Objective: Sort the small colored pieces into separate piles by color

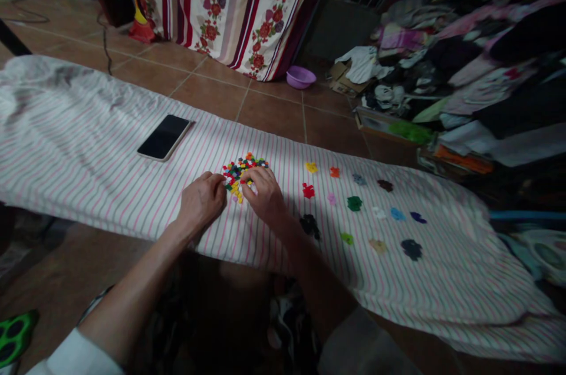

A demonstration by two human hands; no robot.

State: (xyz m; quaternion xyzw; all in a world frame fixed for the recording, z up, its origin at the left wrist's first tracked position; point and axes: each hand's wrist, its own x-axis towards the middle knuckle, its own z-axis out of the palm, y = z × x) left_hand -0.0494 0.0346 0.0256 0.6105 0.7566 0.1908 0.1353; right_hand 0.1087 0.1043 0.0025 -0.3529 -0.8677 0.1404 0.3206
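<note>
A mixed heap of small coloured pieces (234, 171), too tiny to identify, lies on the striped cloth (265, 239). My left hand (203, 198) rests at the heap's left edge, its fingers curled together; whatever they may hold is hidden. Over the right side of the heap, my right hand (265, 195) has its fingers bent down and drawn together among the pieces, and I cannot make out what is in them. To the right are separate little piles sorted by colour, among them red (308, 190), yellow (311, 167), black (310, 226), dark green (354, 203) and light blue (397, 213).
A phone (165, 137) lies left of the heap. Beyond the cloth are a tiled floor, a purple basin (300, 77), a floral curtain (239, 9) and a red broom (141, 30). Clothes (469, 62) are piled at the right.
</note>
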